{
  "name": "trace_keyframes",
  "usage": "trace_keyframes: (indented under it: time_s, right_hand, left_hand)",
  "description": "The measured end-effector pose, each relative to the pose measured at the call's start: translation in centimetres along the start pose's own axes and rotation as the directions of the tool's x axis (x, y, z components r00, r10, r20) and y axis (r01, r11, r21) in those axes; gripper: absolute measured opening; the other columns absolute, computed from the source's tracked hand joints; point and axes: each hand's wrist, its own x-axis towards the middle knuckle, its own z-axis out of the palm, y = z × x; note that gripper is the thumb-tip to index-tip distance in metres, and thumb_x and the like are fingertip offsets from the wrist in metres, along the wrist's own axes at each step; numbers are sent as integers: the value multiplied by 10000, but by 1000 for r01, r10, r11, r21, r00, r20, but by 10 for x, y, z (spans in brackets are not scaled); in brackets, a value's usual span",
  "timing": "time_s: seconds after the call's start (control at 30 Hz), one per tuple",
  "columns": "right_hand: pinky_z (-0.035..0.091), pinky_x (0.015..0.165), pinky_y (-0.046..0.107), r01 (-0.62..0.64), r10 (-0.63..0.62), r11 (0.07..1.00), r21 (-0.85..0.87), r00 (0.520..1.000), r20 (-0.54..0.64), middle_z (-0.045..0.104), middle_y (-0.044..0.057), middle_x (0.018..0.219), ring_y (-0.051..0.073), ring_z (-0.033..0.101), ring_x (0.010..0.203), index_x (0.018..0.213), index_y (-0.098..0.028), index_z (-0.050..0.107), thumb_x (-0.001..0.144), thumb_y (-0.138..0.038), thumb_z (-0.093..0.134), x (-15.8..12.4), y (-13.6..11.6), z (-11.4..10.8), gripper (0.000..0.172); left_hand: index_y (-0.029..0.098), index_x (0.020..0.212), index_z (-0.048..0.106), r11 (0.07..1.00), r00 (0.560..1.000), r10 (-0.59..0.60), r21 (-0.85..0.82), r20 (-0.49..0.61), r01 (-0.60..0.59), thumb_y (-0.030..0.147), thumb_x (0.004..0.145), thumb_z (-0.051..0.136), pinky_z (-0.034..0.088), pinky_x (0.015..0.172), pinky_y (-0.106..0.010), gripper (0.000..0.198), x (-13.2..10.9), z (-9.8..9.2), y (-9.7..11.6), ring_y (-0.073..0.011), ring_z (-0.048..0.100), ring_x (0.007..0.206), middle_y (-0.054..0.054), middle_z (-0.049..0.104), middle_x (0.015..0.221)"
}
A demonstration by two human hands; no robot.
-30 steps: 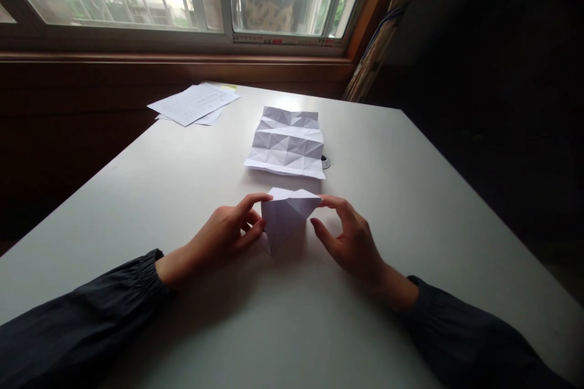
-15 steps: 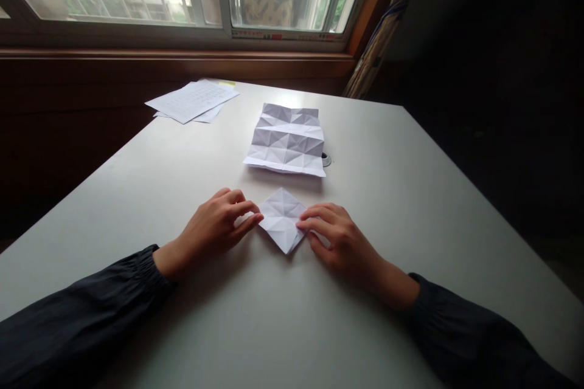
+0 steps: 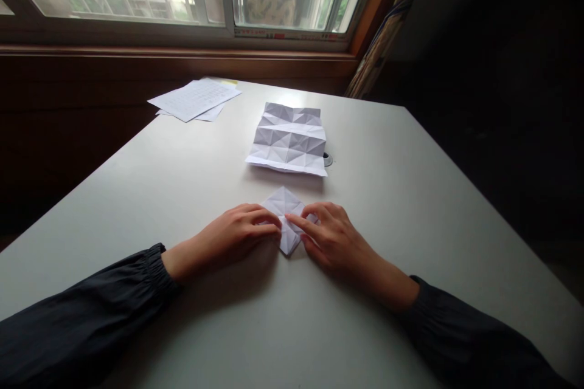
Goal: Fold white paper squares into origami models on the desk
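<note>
A small folded white paper square [image 3: 283, 203] lies flat on the white table [image 3: 159, 194], turned like a diamond. My left hand [image 3: 232, 234] rests on its left side, fingers stretched out and pressing down on it. My right hand [image 3: 331, 237] covers its right side, the index finger laid across the paper's middle towards the left fingertips. Both hands hide the paper's side corners; only its far and near tips show. Dark sleeves cover both forearms.
A larger creased white sheet [image 3: 288, 140] lies just beyond the hands, with a small round dark thing [image 3: 327, 160] at its right edge. Printed pages [image 3: 194, 99] sit at the far left corner. A window and wooden sill run behind; a curtain [image 3: 378, 42] hangs at right.
The paper, held up and puffed open a second ago, was pressed flat on the table. Both hands have since slid inwards over it until the fingertips nearly meet.
</note>
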Motion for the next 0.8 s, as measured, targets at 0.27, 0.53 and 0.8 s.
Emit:
trace_keyframes:
  time_s: [0.27, 0.53, 0.8]
  right_hand:
    - [473, 954, 501, 5, 8, 994, 106, 993, -118, 583, 132, 1190, 300, 550, 1103, 1226, -218, 581, 922, -173, 595, -5, 6, 4, 307]
    - [510, 853, 465, 62, 0, 976, 210, 960, -281, 585, 82, 995, 268, 570, 944, 993, -237, 567, 842, -68, 591, -8, 11, 4, 228]
    - [510, 923, 488, 82, -26, 968, 236, 972, -233, 660, 113, 1115, 284, 615, 1031, 1257, -216, 526, 881, -161, 646, -7, 9, 4, 399]
  left_hand:
    - [327, 1214, 702, 997, 999, -44, -64, 32, 46, 99, 997, 465, 488, 997, -355, 394, 1, -2, -1, -195, 621, 1101, -49, 678, 1231]
    - [422, 1298, 658, 999, 995, -31, 27, 99, 29, 88, 975, 512, 466, 974, -349, 487, 5, -5, 2, -190, 589, 1033, -36, 638, 1231]
    - [391, 1304, 655, 999, 996, -33, 33, 84, 30, 125, 985, 504, 466, 994, -375, 442, 3, -1, -1, -212, 591, 1088, -51, 638, 1264]
